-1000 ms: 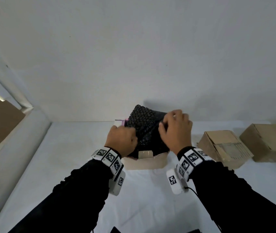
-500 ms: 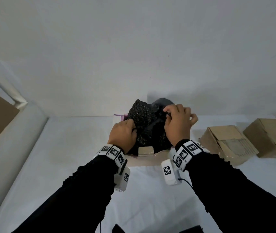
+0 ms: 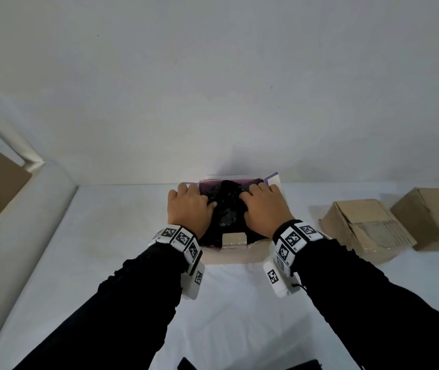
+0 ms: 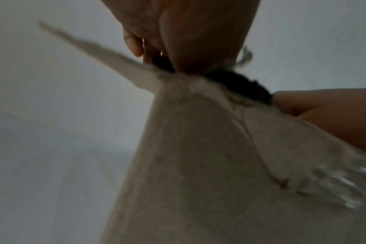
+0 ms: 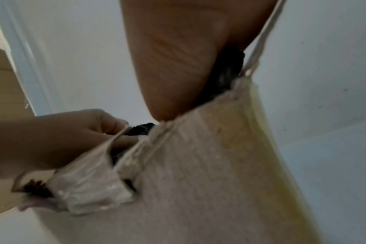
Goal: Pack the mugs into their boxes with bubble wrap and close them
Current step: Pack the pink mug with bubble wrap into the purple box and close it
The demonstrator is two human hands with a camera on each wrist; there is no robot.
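An open cardboard box (image 3: 235,253) with purple inner flaps stands at the table's far middle. A bundle of black bubble wrap (image 3: 226,209) fills its opening; the mug inside the wrap is hidden. My left hand (image 3: 189,209) lies flat on the bundle's left side and my right hand (image 3: 263,209) on its right side, fingers reaching towards the far flaps, both pressing on it. In the left wrist view the left hand (image 4: 198,33) meets the box (image 4: 198,165) rim beside the wrap (image 4: 245,85). The right wrist view shows the right hand (image 5: 188,57) at the rim of the box (image 5: 198,181).
Two brown cardboard boxes stand on the white table to the right, a nearer one (image 3: 365,228) with tape across its top and a farther one (image 3: 432,217). A white wall runs just behind the open box. A ledge borders the table on the left.
The wrapped bundle, held up above the box rim before, has gone down into the box. Both hands have dropped with it and flattened on top.
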